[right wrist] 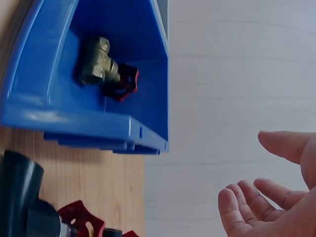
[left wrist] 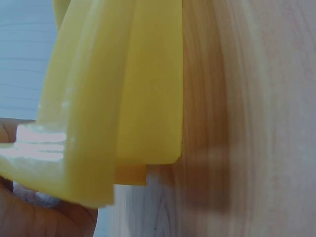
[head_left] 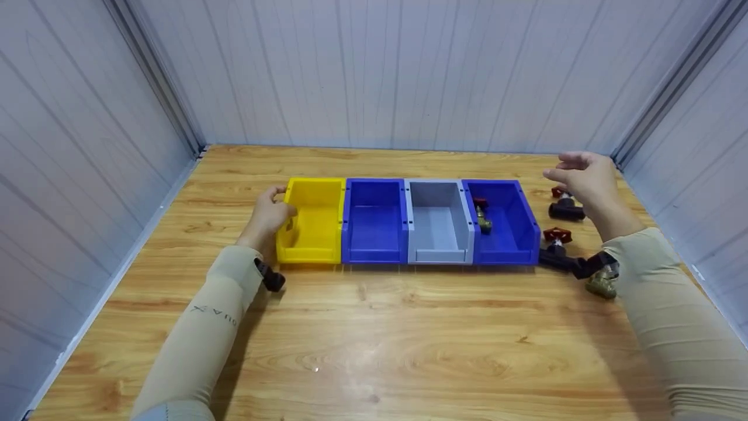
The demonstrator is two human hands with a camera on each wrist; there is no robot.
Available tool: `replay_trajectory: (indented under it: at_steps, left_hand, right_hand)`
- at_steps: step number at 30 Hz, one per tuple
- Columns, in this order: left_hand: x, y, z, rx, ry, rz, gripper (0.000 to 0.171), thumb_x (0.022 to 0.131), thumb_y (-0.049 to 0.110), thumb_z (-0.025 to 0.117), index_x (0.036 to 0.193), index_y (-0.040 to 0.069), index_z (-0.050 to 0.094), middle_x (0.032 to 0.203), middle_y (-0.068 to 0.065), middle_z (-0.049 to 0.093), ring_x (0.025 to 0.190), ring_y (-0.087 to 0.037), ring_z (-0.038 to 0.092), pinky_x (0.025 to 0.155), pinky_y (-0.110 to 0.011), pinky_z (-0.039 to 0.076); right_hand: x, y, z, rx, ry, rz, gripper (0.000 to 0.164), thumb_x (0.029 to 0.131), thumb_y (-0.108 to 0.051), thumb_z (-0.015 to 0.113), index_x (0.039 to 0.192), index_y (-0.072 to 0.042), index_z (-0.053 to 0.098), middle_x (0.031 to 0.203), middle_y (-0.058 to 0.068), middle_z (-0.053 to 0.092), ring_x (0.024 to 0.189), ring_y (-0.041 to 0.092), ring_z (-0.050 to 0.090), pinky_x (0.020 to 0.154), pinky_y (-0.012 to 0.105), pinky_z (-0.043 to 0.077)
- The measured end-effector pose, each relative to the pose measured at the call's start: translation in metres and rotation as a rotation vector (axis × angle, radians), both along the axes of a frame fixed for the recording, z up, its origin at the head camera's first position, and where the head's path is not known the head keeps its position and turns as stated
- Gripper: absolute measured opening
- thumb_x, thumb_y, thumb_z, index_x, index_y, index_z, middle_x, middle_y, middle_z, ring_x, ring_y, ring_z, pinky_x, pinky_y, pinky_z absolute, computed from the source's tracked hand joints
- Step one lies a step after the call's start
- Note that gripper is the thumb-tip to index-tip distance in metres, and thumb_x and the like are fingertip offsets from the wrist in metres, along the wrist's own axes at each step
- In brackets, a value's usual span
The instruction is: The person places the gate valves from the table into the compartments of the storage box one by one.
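My left hand (head_left: 269, 216) grips the left wall of the yellow bin (head_left: 315, 255), the thumb reaching over the wall's edge. In the left wrist view, the hand shows at the lower left, partly hidden behind the bin wall. My right hand (head_left: 590, 178) is raised at the right, fingers apart and holding nothing. Beneath and beside it are a black valve with a red handwheel (head_left: 565, 210) and another such valve (head_left: 558, 235). A brass valve with a red wheel (right wrist: 101, 61) lies in the right blue bin (head_left: 507, 257).
Between the yellow and right blue bins stand another blue bin (head_left: 374, 254) and a grey bin (head_left: 441, 255), all joined in a row. A brass valve (head_left: 602, 286) lies partly behind the right sleeve. Panelled walls (head_left: 374, 76) enclose the wooden table (head_left: 374, 351) on three sides.
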State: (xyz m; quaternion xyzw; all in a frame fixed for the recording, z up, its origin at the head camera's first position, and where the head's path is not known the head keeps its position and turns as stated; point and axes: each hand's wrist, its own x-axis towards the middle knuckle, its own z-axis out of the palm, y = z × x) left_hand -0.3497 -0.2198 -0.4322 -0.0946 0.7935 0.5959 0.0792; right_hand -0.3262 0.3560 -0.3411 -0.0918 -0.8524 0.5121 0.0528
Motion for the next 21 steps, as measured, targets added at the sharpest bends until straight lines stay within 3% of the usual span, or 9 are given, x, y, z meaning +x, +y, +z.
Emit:
replay_trajectory:
  at_steps: [5,9,16,21]
  left_hand:
    - [0.001,0.001,0.000,0.034,-0.007,0.000,0.068,0.098,-0.001,0.054,0.163,0.010,0.041,0.155,-0.019,0.051,0.122,-0.027,0.051,0.095,-0.037,0.047]
    - [0.001,0.000,0.000,0.043,-0.007,0.001,0.067,0.098,-0.001,0.054,0.162,0.009,0.041,0.154,-0.017,0.052,0.123,-0.027,0.051,0.097,-0.037,0.047]
    - [0.000,0.000,-0.002,0.005,0.023,0.009,0.067,0.097,0.000,0.055,0.162,0.008,0.042,0.127,-0.011,0.054,0.098,-0.023,0.051,0.082,-0.031,0.048]
    - [0.000,-0.001,-0.001,0.023,0.000,0.005,0.067,0.097,0.001,0.055,0.162,0.010,0.042,0.143,-0.015,0.055,0.113,-0.026,0.055,0.093,-0.035,0.049]
  right_hand:
    - [-0.002,0.011,-0.002,0.021,-0.024,-0.019,0.063,0.100,-0.033,0.079,0.151,-0.005,0.055,0.106,-0.016,0.061,0.088,-0.006,0.064,0.080,0.013,0.055]
    - [-0.003,0.017,-0.004,0.033,-0.046,-0.031,0.069,0.101,-0.036,0.077,0.157,-0.004,0.052,0.115,-0.012,0.060,0.091,-0.006,0.064,0.080,0.013,0.055]
    - [-0.006,0.027,-0.007,0.000,-0.071,-0.039,0.079,0.103,-0.037,0.074,0.165,-0.002,0.041,0.127,-0.011,0.053,0.099,-0.004,0.059,0.083,0.012,0.055]
    - [-0.008,0.036,-0.010,0.002,-0.094,-0.065,0.079,0.102,-0.038,0.074,0.165,-0.003,0.041,0.128,-0.013,0.052,0.100,-0.005,0.058,0.088,0.012,0.055]
